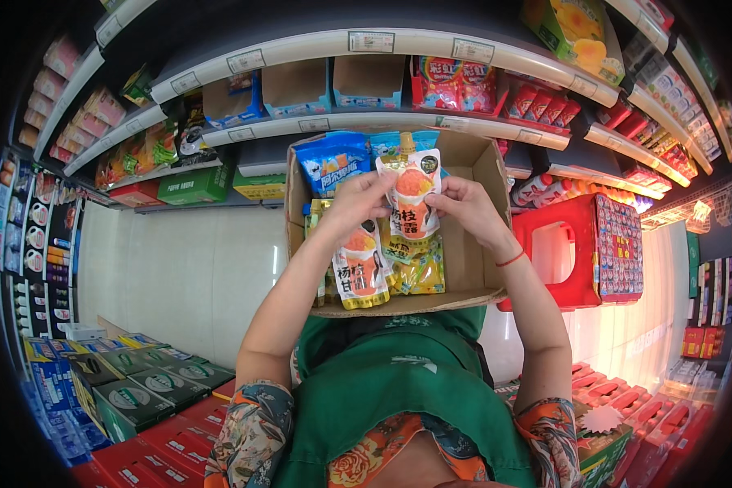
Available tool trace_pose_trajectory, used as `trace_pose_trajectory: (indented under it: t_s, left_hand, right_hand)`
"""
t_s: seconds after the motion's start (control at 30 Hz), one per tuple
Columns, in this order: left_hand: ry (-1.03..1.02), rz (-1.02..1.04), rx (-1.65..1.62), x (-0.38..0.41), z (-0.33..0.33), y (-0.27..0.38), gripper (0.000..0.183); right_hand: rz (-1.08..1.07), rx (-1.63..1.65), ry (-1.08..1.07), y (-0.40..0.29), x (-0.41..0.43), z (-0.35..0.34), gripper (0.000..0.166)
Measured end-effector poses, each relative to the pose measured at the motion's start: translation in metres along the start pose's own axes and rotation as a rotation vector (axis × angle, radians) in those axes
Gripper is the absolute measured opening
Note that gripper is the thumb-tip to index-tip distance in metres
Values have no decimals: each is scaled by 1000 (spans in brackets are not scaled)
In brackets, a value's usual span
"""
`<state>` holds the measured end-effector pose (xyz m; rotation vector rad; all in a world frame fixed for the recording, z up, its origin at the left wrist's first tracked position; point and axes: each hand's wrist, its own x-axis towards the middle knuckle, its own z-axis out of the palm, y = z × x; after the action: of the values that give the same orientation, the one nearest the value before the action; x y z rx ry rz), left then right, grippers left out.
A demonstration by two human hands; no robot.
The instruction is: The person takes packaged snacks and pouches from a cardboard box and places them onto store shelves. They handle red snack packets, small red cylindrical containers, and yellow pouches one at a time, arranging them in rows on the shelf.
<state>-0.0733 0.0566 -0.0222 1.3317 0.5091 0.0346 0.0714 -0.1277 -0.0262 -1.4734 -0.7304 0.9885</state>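
Between my two hands is a white and gold spouted drink pouch [412, 183] with an orange dessert picture, its gold cap pointing away from me. My left hand [360, 198] grips its left edge; the fingers of my right hand [462, 204] pinch its right edge. Both hands are over an open cardboard box [473, 268] in front of my apron. A matching pouch [361, 268] lies below my left hand, at the box's near left. Blue snack bags [332, 161] fill the far left of the box. Yellow packets [424, 268] lie beneath the held pouch.
Beyond the box are store shelves [280, 43] with blue display cartons [296, 88] and red candy bags [454, 82]. A red stool [549, 244] stands at the right. Stacked green boxes [158, 384] and red cartons [177, 448] sit at the near left.
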Motion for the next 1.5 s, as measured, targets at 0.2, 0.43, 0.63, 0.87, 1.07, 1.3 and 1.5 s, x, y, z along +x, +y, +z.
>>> trace_pose_trajectory:
  t_s: [0.2,0.43,0.63,0.87,1.07,1.3,1.5]
  left_hand:
    - [-88,89,131,-4,18,-20,35]
    - [-31,57,175,-3,13,-17,31]
    - [8,35,182,-3,12,-16,23]
    - [44,7,93,4,7,-22,24]
    - [-4,155,-10,9,12,-29,43]
    - [-26,143,163,2,22,16,59]
    - [-52,256,209,10,32,52,63]
  right_hand:
    - [-5,-14,29,7,2,-2,15]
    - [41,-6,30,1,4,2,16]
    - [62,7,1,6,4,0,21]
    - [216,-103,-117,3,-1,5,43]
    - [95,-152,-48,6,0,2,46]
    - [-93,-125,116,-2,2,-2,66]
    - [-238,-99,185,-29,1,-8,65]
